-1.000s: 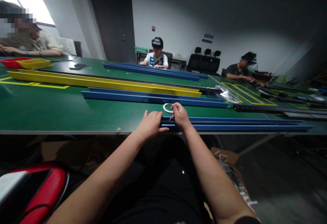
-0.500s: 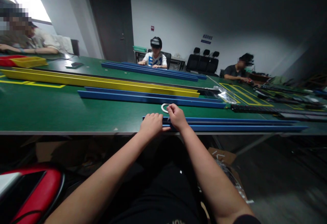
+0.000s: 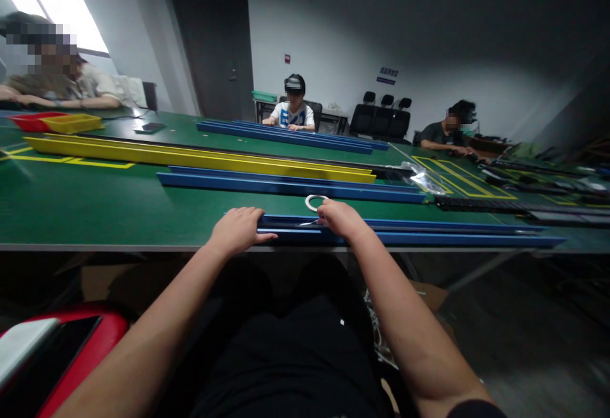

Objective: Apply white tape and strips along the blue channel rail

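My left hand (image 3: 238, 227) lies over the left end of a long blue rail (image 3: 452, 232) at the green table's (image 3: 95, 208) near edge, fingers curled onto it. My right hand (image 3: 340, 218) rests on the same rail a little further right. Its fingers are pinched at a white tape roll (image 3: 312, 202) that stands just behind the rail. A pale strip shows on the rail under that hand.
Behind lie another blue rail (image 3: 286, 184), a long yellow rail (image 3: 190, 154) and more blue rails (image 3: 286, 133). A plastic bag (image 3: 424, 180) and black rails (image 3: 500, 205) are at the right. Red and yellow bins (image 3: 67, 122) sit far left. Three other people sit round the table.
The near blue rail has slid to the left along the table edge. My left hand moved left with its end, and my right hand stayed by the tape roll.
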{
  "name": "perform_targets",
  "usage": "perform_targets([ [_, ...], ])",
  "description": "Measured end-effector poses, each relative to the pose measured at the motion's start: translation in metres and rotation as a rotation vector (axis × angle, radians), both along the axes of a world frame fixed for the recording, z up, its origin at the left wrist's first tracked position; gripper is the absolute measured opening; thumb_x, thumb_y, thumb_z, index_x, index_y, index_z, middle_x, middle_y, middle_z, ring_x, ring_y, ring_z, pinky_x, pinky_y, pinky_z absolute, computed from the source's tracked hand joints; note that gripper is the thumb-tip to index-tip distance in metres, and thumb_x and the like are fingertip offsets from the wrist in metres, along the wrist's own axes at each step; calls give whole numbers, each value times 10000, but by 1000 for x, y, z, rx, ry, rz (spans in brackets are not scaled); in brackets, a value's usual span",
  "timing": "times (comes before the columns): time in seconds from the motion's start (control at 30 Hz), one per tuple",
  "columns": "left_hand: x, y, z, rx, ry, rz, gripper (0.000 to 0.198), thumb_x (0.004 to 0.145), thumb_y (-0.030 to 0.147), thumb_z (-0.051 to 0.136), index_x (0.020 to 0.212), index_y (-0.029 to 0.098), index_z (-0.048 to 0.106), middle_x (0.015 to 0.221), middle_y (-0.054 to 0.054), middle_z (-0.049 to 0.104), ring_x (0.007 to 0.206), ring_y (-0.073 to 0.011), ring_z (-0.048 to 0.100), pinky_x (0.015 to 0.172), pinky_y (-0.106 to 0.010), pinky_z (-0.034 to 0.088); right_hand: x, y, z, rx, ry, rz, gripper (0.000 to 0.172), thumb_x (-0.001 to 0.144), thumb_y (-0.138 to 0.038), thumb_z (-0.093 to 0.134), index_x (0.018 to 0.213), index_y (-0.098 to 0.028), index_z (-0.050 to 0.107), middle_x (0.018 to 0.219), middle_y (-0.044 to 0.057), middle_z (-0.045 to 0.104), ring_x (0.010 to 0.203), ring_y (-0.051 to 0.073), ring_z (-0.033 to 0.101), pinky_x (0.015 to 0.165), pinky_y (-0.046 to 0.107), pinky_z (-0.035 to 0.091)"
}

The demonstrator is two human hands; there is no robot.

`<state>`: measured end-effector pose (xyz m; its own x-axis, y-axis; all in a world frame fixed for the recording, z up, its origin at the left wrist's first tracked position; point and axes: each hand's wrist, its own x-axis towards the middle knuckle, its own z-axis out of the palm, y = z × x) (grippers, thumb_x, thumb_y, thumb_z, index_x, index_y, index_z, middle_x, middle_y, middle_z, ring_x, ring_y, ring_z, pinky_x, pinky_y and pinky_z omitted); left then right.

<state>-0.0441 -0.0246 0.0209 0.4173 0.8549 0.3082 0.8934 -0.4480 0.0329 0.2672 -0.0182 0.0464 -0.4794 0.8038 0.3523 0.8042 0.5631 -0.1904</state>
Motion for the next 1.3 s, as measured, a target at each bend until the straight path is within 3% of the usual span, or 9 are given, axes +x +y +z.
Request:
perform_targets([
  [0.2, 5, -2, -3, 6, -31, -3, 739, 723, 804, 488, 1127, 199, 616, 1061, -164, 685, 1006, -357, 616, 892, -433, 406, 2, 3, -22, -9, 365, -85, 119, 914, -279, 465, 885, -206, 554, 889, 53, 630, 762, 163, 554, 701, 278, 409],
  [0.3, 3, 1, -4, -18, -44, -7, 742, 723, 797, 497, 1147, 199, 611, 1089, -166, 677, 1045, -360, 605, 922, -441, 395, 5, 4, -27, -90, 612, -44, 193, 908, -246, 414, 1050, -209, 538, 827, 22, 655, 729, 159, 570, 712, 285, 433],
  [0.43, 12, 3, -3, -89, -58, -12, 765, 704, 795, 524, 1186, 205, 596, 1150, -176, 658, 1110, -375, 573, 983, -501, 351, 7, 8, -26, -109, 597, 11, 328, 814, -163, 406, 1068, -205, 609, 835, 29, 648, 777, 170, 575, 759, 301, 439],
  [0.57, 53, 0, -1, -117, -104, -106, 724, 724, 766, 541, 1229, 248, 559, 1234, -154, 628, 1161, -356, 549, 1043, -541, 285, 10, 8, -20, -45, 581, -50, 211, 766, -180, 390, 748, -203, 599, 797, 25, 618, 805, 177, 556, 758, 292, 410],
  [0.73, 116, -8, 0, -52, -122, -170, 727, 729, 785, 519, 1143, 190, 581, 1135, -181, 653, 1070, -358, 591, 931, -469, 384, 10, 2, -17, -82, 652, -115, 148, 821, -283, 404, 715, -220, 487, 609, -32, 459, 617, 147, 437, 597, 265, 329],
  [0.83, 132, -9, -1, -31, -103, -117, 739, 731, 804, 489, 1084, 164, 601, 1067, -192, 668, 1015, -358, 611, 883, -451, 400, 8, 0, -17, -75, 609, -163, 232, 841, -399, 502, 702, -228, 429, 572, -54, 411, 556, 125, 380, 558, 258, 292],
  [0.97, 132, -10, -3, 13, -89, -87, 709, 749, 798, 470, 1028, 164, 618, 1012, -186, 677, 986, -340, 621, 868, -429, 397, 7, 0, -21, -32, 600, -159, 283, 850, -435, 546, 713, -232, 402, 577, -57, 436, 529, 113, 390, 538, 252, 294],
  [1.13, 122, -14, 1, 1, -61, -77, 745, 718, 828, 469, 1022, 167, 630, 1006, -175, 680, 969, -339, 627, 845, -421, 408, 1, 1, -25, -281, 892, -97, 286, 849, -480, 535, 831, -257, 358, 685, -56, 590, 435, 103, 471, 439, 230, 337],
  [1.3, 86, -15, 7, -60, 16, -21, 764, 712, 839, 457, 1084, 194, 632, 1045, -143, 694, 995, -320, 634, 860, -395, 418, -20, 2, -17, -333, 886, -55, 245, 880, -474, 498, 921, -259, 390, 635, -77, 558, 441, 112, 487, 449, 221, 360],
])
